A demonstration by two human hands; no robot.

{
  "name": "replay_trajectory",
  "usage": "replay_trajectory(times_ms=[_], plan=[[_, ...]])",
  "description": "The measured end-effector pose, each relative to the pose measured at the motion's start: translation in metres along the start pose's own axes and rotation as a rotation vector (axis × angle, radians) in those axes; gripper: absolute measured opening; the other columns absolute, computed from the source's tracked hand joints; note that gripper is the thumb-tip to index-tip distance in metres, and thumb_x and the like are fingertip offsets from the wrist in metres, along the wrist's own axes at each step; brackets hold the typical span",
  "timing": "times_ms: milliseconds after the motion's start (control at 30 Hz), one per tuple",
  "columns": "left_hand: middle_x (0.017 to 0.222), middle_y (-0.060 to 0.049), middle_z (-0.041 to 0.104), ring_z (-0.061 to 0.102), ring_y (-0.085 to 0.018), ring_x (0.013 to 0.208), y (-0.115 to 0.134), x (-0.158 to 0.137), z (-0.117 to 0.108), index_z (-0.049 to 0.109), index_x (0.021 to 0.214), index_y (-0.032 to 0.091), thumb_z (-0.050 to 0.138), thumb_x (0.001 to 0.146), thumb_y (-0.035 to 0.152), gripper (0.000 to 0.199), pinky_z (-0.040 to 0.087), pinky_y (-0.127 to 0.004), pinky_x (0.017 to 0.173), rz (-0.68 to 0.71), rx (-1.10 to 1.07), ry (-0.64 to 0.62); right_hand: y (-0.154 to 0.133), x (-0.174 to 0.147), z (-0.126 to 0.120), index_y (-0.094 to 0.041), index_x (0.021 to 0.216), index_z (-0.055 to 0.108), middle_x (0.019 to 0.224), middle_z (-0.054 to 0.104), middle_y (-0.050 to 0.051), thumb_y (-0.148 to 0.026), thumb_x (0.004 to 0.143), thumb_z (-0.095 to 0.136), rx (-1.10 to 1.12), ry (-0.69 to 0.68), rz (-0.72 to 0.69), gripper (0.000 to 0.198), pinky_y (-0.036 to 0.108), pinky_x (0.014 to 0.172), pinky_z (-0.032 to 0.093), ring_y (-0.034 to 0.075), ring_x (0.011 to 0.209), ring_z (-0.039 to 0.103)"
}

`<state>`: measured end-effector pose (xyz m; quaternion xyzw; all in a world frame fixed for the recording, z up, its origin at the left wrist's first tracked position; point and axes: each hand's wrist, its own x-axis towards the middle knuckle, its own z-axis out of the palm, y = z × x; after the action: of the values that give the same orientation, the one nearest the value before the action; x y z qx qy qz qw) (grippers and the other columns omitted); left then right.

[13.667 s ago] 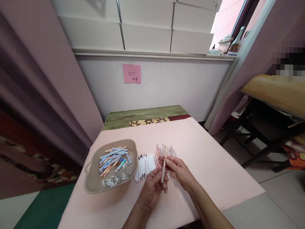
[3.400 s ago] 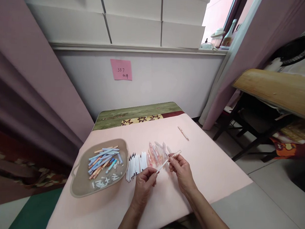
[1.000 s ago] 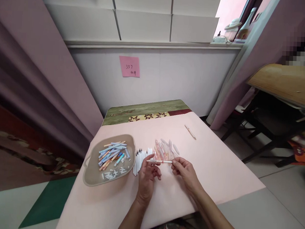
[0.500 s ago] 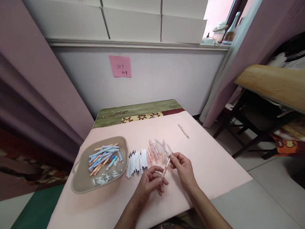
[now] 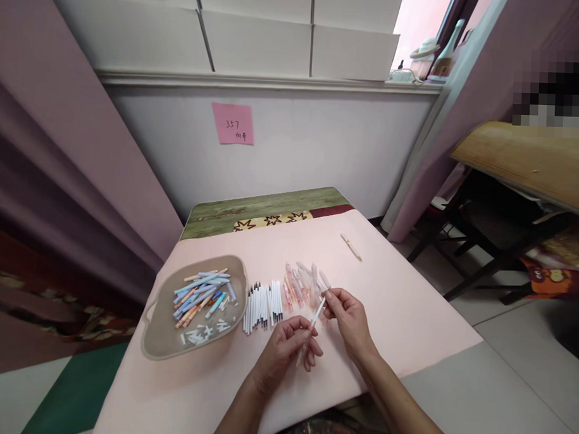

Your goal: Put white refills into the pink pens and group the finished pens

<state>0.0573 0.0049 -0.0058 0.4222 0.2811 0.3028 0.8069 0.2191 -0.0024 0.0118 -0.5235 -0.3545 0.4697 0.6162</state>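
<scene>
My left hand [image 5: 281,351] is closed round a slim, pale pen barrel [image 5: 300,356], most of it hidden by my fingers. A white pen refill [image 5: 318,312] sticks up out of it at a slant. At its upper end, the thumb and fingers of my right hand [image 5: 350,319] pinch the refill. Just beyond my hands lies a bunch of clear and pinkish pen barrels [image 5: 296,285]. Left of them, white refills with dark tips [image 5: 262,308] lie side by side on the pink tabletop [image 5: 390,322].
A beige plastic basket [image 5: 147,338] at the left holds blue and orange pen parts [image 5: 204,296] and small white pieces [image 5: 200,334]. One pen [image 5: 352,247] lies alone toward the far right. A pink note [image 5: 233,123] is on the wall behind.
More of the white refill now shows between my hands, and the barrel sits lower in my left hand. The view has shifted slightly.
</scene>
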Motion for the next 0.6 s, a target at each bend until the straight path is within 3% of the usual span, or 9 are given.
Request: replay_trajectory(times_ms=[233,400,600], plan=[[0.065,-0.008,0.070,0.056,-0.012,0.044,-0.0019,-0.0007,-0.0027,0.061,0.098,0.013,0.059,0.082,0.035,0.027,0.042,-0.022,0.043,-0.009,0.010,-0.010,0.0015,0.0008,-0.0006,-0.018,0.078,0.061,0.067,0.060,-0.001,-0.048,0.080,0.063,0.036,0.018,0.005,0.031,0.024,0.056,0.042,0.011,0.056,0.051],[0.065,-0.008,0.070,0.056,-0.012,0.044,-0.0027,-0.0006,-0.0036,0.061,0.095,0.013,0.059,0.083,0.032,0.023,0.042,-0.021,0.044,-0.001,0.001,-0.015,0.0022,0.0029,-0.0037,-0.018,0.077,0.060,0.066,0.060,-0.001,-0.049,0.080,0.063,0.009,0.034,-0.011,0.031,0.024,0.056,0.043,0.011,0.057,0.052],[0.065,-0.008,0.069,0.056,-0.012,0.045,-0.0017,-0.0002,-0.0031,0.060,0.094,0.013,0.058,0.083,0.032,0.022,0.042,-0.022,0.045,0.000,-0.004,-0.014,0.0015,-0.0047,0.0025,-0.018,0.076,0.060,0.062,0.058,-0.002,-0.047,0.080,0.063,-0.009,-0.056,0.009,0.030,0.022,0.055,0.041,0.010,0.056,0.051]])
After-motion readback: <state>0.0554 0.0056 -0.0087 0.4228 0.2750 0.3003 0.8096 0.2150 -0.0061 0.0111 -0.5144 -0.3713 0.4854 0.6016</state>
